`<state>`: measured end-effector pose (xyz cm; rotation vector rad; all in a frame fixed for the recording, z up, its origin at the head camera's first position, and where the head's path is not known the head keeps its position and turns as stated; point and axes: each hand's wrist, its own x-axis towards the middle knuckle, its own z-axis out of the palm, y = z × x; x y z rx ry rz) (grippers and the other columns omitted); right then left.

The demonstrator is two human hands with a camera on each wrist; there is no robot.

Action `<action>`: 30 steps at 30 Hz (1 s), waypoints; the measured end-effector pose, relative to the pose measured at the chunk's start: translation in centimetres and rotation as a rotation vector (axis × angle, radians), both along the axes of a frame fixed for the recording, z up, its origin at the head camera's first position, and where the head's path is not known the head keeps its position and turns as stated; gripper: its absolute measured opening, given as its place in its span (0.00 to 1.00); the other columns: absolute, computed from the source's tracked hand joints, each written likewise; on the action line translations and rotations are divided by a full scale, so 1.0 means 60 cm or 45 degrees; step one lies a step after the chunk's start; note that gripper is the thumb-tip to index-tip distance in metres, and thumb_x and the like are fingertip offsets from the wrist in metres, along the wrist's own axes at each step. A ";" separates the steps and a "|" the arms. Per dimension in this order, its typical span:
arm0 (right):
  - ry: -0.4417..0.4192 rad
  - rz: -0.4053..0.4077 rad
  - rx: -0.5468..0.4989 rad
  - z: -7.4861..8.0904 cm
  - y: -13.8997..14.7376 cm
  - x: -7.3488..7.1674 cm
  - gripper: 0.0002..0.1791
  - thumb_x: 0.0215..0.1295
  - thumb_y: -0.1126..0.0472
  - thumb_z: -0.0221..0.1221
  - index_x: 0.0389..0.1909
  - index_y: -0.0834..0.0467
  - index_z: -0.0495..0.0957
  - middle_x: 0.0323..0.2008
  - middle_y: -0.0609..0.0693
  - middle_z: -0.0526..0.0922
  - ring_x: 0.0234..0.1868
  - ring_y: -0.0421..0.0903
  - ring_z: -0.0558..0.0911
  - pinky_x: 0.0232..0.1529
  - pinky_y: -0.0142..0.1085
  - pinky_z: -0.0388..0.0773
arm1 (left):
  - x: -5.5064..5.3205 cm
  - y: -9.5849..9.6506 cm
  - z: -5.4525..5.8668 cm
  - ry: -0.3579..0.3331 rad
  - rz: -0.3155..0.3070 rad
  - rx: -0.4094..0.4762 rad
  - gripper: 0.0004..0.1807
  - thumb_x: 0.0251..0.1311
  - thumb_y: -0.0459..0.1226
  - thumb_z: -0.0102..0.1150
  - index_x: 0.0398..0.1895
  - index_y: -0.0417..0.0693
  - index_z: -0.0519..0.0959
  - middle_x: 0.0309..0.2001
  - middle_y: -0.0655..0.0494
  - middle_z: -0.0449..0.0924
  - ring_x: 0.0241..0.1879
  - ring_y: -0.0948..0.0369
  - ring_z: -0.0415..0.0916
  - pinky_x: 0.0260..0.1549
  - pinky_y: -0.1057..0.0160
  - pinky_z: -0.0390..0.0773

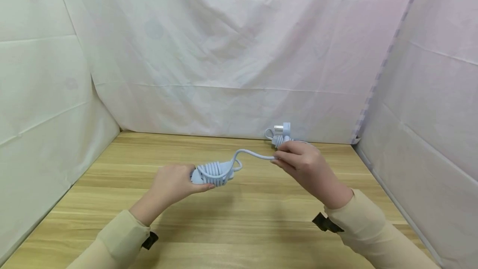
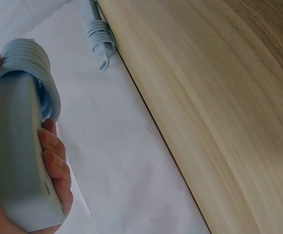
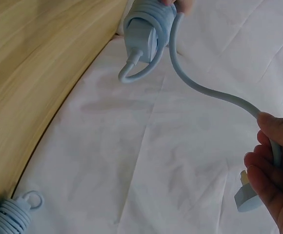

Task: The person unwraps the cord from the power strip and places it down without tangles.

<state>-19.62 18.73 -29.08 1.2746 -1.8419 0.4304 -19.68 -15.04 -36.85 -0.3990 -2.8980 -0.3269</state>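
Note:
A pale blue power strip lies in my left hand, raised above the table, with fingers and thumb gripping its body. Its cord is wound in several turns round the far part of the strip. From those turns a free length of cord curves across to my right hand, which pinches it between thumb and fingers. Just beyond the right fingers is the plug, its metal prong partly visible. The end of the cord near the plug is partly hidden by the fingers.
A second pale blue power strip, its cord wound round it, lies at the table's back edge, partly hidden behind my right hand in the head view. White cloth hangs behind and along both sides of the wooden table.

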 end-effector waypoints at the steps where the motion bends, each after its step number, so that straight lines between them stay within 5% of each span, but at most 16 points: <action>1: -0.004 -0.012 -0.009 -0.001 0.001 -0.003 0.18 0.72 0.56 0.55 0.30 0.65 0.85 0.32 0.53 0.80 0.27 0.46 0.79 0.27 0.36 0.76 | 0.002 0.002 0.001 0.003 -0.010 0.002 0.35 0.38 0.79 0.53 0.23 0.60 0.74 0.15 0.66 0.66 0.15 0.64 0.63 0.14 0.61 0.61; 6: -0.051 -0.070 -0.037 -0.008 0.006 -0.015 0.05 0.57 0.65 0.69 0.30 0.64 0.85 0.32 0.52 0.80 0.26 0.44 0.79 0.27 0.35 0.77 | 0.011 0.010 0.007 0.004 -0.048 0.002 0.33 0.38 0.78 0.55 0.23 0.62 0.74 0.14 0.67 0.66 0.15 0.64 0.62 0.14 0.61 0.61; 11: -0.051 -0.127 -0.068 -0.020 0.011 -0.032 0.13 0.41 0.74 0.75 0.30 0.63 0.85 0.32 0.51 0.80 0.25 0.42 0.78 0.26 0.33 0.76 | 0.019 0.016 0.009 0.058 -0.081 -0.060 0.33 0.37 0.78 0.56 0.19 0.61 0.70 0.14 0.68 0.64 0.14 0.66 0.60 0.13 0.61 0.59; 30: -0.316 -0.404 -0.007 -0.081 0.042 -0.083 0.06 0.48 0.67 0.74 0.26 0.61 0.86 0.27 0.47 0.76 0.23 0.39 0.74 0.24 0.34 0.73 | 0.029 0.029 0.014 0.222 -0.211 -0.126 0.35 0.35 0.79 0.55 0.16 0.61 0.65 0.12 0.70 0.60 0.12 0.69 0.57 0.12 0.64 0.57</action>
